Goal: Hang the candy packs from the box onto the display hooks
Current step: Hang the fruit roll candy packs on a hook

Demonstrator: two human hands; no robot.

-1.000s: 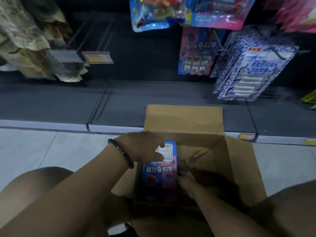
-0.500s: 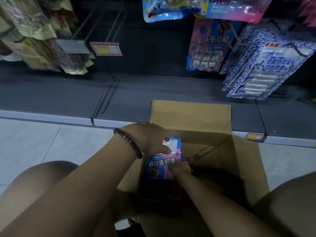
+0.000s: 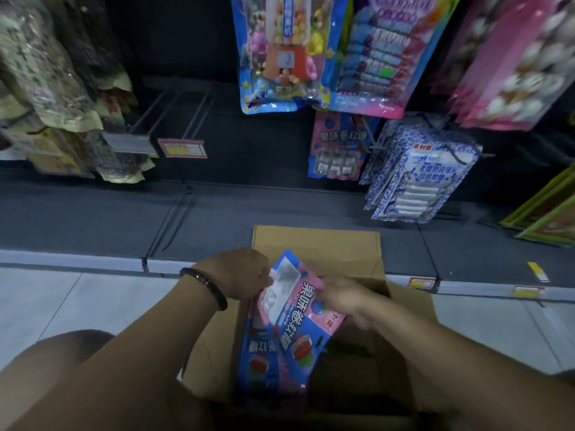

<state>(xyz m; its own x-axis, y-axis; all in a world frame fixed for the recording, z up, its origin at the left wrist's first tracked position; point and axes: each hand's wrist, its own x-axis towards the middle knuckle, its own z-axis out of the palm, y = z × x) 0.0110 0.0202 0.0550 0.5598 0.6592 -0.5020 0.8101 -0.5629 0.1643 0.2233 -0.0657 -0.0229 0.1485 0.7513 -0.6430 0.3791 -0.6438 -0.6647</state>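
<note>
An open cardboard box [image 3: 317, 244] stands on the floor in front of me. Above its left side I hold pink-and-blue candy packs [image 3: 289, 325], tilted, one behind the other. My left hand [image 3: 239, 273] grips their upper left edge. My right hand [image 3: 342, 295] pinches the front pack at its right edge. A matching pink-and-blue pack [image 3: 337, 147] hangs on a display hook at the back. Two bare hooks [image 3: 183, 115] with a red price tag [image 3: 182, 148] stick out to the left of it.
Blue-and-white candy packs [image 3: 417, 178] hang right of the matching pack. Larger toy and candy bags [image 3: 280, 51] hang above. Dried-goods bags [image 3: 46, 98] hang at left. A dark base shelf [image 3: 93, 213] runs below the hooks, with pale floor tiles [image 3: 62, 300] before it.
Both hands have lifted the candy packs up out of the box. My right hand rose from inside the box to the front pack's right edge. My view tilted upward.
</note>
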